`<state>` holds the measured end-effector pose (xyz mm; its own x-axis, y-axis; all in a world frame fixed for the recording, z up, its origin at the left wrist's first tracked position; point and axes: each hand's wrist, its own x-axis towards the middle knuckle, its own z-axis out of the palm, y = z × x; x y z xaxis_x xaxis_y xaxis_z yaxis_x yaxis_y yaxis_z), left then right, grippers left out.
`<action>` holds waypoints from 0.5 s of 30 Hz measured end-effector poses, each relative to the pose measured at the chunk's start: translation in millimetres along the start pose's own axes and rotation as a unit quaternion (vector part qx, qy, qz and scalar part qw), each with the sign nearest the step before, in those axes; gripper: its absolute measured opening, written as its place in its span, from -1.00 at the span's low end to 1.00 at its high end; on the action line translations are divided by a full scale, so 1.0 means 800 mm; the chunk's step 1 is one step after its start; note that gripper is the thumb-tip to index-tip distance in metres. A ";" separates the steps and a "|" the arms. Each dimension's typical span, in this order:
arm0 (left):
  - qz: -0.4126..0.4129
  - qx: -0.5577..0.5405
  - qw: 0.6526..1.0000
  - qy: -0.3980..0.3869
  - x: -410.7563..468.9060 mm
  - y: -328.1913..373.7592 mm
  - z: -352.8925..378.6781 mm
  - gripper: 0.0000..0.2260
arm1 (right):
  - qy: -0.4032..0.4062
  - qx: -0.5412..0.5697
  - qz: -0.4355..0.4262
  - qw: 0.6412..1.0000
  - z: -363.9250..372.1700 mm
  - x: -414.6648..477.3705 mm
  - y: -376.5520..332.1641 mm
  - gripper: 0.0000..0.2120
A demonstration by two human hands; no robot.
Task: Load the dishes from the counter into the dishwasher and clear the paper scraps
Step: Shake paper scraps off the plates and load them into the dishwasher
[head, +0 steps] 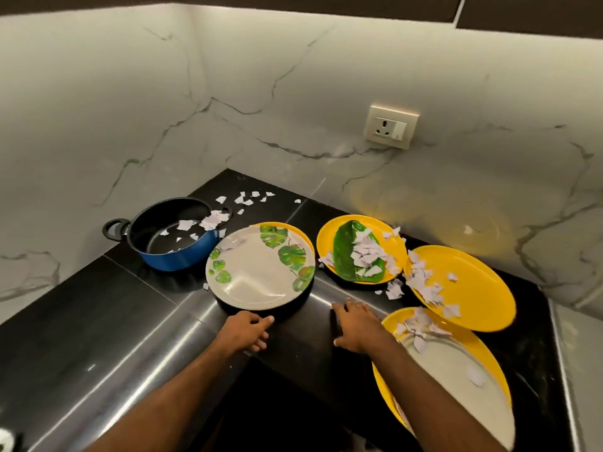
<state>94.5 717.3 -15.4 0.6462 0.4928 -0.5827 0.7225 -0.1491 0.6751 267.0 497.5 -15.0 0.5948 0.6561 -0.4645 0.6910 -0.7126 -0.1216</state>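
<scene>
A white plate with green leaf prints [261, 272] lies on a yellow plate at the middle of the black counter [107, 308]. My left hand [244, 332] hovers just in front of its near rim, fingers loosely curled, holding nothing. My right hand [355, 326] lies flat on the counter, fingers spread. Behind it a yellow plate [329, 233] carries a green leaf [346, 252] and torn paper scraps [367, 252]. A tilted yellow plate [473, 288] at the right holds more scraps. Beside my right forearm sits a white plate in a yellow one [456, 386].
A blue pot [173, 236] with black handles stands at the back left, scraps inside and on its rim. Loose scraps [248, 199] lie in the counter's back corner. Marble walls meet behind; a wall socket [391, 125] is mounted at the right. The counter's steel front edge [146, 370] runs diagonally.
</scene>
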 end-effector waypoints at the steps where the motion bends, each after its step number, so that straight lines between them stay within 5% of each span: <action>1: -0.028 -0.057 0.998 0.005 0.002 -0.002 0.000 -0.60 | -0.025 -0.019 0.004 1.000 -0.001 0.008 0.002 -0.01; 4: -0.089 -0.247 0.964 0.045 0.004 -0.003 0.003 -0.61 | -0.071 -0.042 0.007 0.997 -0.007 0.023 0.005 0.13; 8: -0.099 -0.427 0.890 0.123 0.010 0.003 0.008 -0.74 | -0.073 -0.081 -0.009 0.994 -0.017 0.029 0.009 0.06; 11: -0.103 -0.495 0.847 0.165 0.013 0.010 0.011 -0.79 | -0.061 -0.091 -0.023 0.994 -0.025 0.023 0.008 -0.06; 15: -0.104 -0.499 0.839 0.190 0.020 0.013 0.013 -0.79 | -0.069 -0.102 -0.028 0.992 -0.029 0.023 0.004 -0.11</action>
<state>114.9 714.3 -22.3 0.2702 0.6856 -0.6760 0.1215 0.6722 0.7303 289.2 512.9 -3.7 0.5015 0.6432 -0.5787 0.7980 -0.6022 0.0222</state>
